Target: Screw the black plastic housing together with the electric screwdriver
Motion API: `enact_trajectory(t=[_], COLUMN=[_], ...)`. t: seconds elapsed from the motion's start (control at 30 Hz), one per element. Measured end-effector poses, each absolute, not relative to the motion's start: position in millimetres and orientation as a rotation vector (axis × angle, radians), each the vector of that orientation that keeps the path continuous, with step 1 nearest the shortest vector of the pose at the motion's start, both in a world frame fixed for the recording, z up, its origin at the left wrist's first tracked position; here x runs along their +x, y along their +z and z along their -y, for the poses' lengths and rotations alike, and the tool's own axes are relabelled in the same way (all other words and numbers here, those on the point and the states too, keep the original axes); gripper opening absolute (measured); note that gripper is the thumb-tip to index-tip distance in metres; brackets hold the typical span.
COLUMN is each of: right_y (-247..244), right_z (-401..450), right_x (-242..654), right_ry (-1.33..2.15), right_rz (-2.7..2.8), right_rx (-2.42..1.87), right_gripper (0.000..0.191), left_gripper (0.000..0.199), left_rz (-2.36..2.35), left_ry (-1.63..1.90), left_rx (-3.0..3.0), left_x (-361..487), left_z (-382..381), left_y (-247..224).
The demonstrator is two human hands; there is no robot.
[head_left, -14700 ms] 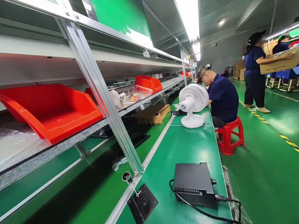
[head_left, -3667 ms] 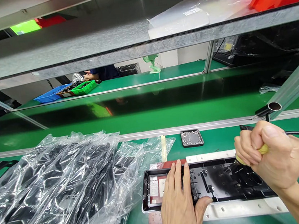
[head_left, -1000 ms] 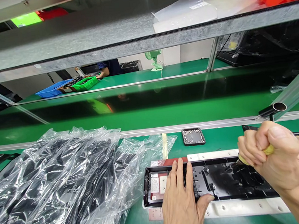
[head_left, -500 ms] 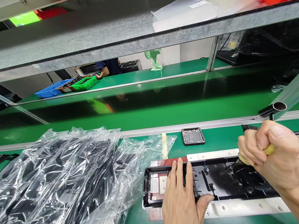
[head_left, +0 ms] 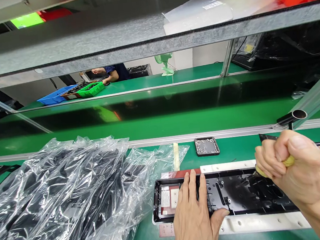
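Observation:
A long black plastic housing point(head_left: 235, 188) lies open side up across white strips point(head_left: 248, 224) on the green bench. My left hand point(head_left: 193, 213) rests on the housing's left part, fingers spread and thumb out to the right. Above the right part, my right hand point(head_left: 299, 165) is wrapped round a yellow-handled tool point(head_left: 288, 160). The tool's thin shaft points down and left into the housing; its tip is hard to make out. Behind the housing sits a small black tray point(head_left: 207, 146) of tiny metal parts.
Clear plastic bags point(head_left: 70, 201) with dark pieces cover the left of the bench. A metal shelf point(head_left: 139, 44) crosses above. A metal tube point(head_left: 298, 114) and a black cable stand at right. Across the bench, a person's arm point(head_left: 112, 77) is near a green bin point(head_left: 90, 89).
My hands, the tool and the housing look almost unmoved. Across the bench, the person's other hand has come into view.

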State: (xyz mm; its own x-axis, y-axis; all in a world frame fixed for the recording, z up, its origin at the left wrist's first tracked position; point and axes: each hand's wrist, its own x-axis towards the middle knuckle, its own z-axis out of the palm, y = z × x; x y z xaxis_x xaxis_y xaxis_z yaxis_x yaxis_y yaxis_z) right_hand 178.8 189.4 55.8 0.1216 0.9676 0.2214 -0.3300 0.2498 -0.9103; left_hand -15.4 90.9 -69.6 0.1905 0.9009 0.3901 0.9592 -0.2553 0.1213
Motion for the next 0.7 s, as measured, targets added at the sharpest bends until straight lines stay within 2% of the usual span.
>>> enact_trajectory(t=[0.7], right_y=[54.1], right_z=[-189.8], right_x=[178.1], right_ry=[1.121], right_rz=[1.007], right_rx=[-0.816], right_gripper=[0.043], left_gripper=[0.081], left_rz=[1.791], left_ry=[-0.596], left_rx=[-2.298], left_x=[-15.1], left_z=[-91.6], left_y=[-68.5])
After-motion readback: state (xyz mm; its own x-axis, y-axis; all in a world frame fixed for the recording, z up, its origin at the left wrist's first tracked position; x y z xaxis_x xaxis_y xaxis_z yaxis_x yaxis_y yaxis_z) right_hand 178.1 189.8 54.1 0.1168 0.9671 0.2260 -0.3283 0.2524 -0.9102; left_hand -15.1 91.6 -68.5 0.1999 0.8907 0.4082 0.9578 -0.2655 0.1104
